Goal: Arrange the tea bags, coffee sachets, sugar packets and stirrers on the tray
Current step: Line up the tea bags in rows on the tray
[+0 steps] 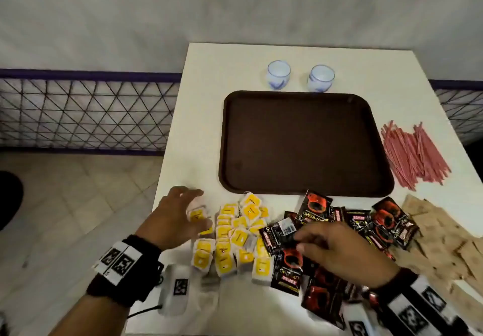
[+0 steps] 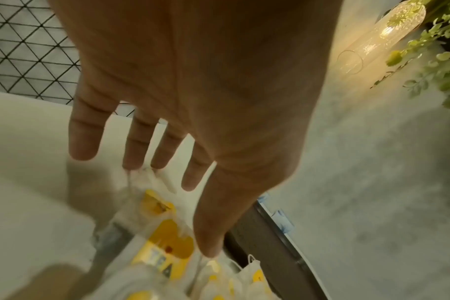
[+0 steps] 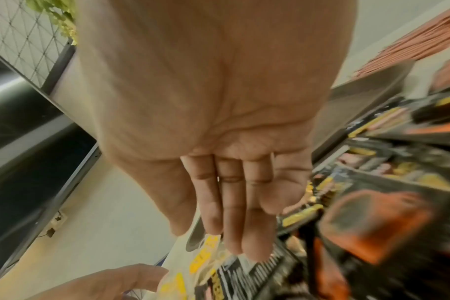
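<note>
A brown tray [image 1: 227, 152] lies bare in the middle of the white table [image 1: 209, 74]. In front of it sit a heap of yellow tea bags [image 1: 235, 233], black-and-red coffee sachets [image 1: 386, 220] and tan sugar packets [image 1: 441, 239]. Pink stirrers [image 1: 413, 152] lie right of the tray. My left hand [image 1: 180, 215] hovers with spread straight fingers [image 2: 139, 146] over the left edge of the tea bags [image 2: 167, 243]. My right hand [image 1: 337, 249] reaches flat over the coffee sachets [image 3: 373, 233], fingers [image 3: 234, 213] straight and holding nothing.
Two small glass cups [image 1: 278, 74] [image 1: 321, 77] stand behind the tray. A wire-mesh fence [image 1: 86, 111] runs left of the table, above tiled floor [image 1: 78, 205]. The table's left edge is close to my left hand.
</note>
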A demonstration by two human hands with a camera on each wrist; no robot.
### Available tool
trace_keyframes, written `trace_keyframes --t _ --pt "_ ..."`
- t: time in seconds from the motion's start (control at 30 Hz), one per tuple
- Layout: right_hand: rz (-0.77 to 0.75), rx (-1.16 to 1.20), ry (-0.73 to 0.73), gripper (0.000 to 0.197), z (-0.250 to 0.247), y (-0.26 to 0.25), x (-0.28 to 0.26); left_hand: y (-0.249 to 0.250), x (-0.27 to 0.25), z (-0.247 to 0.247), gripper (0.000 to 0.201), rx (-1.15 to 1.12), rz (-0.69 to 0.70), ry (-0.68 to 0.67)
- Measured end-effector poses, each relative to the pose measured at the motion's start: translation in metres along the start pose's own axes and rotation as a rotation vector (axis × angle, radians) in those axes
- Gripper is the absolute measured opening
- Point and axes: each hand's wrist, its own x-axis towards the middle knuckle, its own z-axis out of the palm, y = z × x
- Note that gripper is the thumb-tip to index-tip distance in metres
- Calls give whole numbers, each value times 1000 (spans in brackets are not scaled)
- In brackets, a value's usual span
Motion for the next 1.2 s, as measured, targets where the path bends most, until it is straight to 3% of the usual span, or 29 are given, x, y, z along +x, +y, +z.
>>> trace_keyframes --t 0.13,0.27,0.53,0.7,0.8,1.03,1.2 --pt "-34 -4 59 10 -9 -19 36 9 5 -3 76 -47 2 -110" --pt "-86 -50 42 16 -5 -23 64 11 7 2 69 -35 1 -128" --pt "-201 -72 16 16 2 -35 94 8 8 10 16 -7 43 -70" --pt "-209 -62 -15 15 3 -40 111 6 7 11 22 -92 124 -6" --pt "-214 -13 -26 12 2 -48 119 7 7 10 26 -260 120 37" --pt "-238 308 -12 12 -3 -74 140 35 18 -19 17 -501 238 94" --pt "-172 500 -55 14 -11 -87 151 46 36 -26 15 -583 346 111"
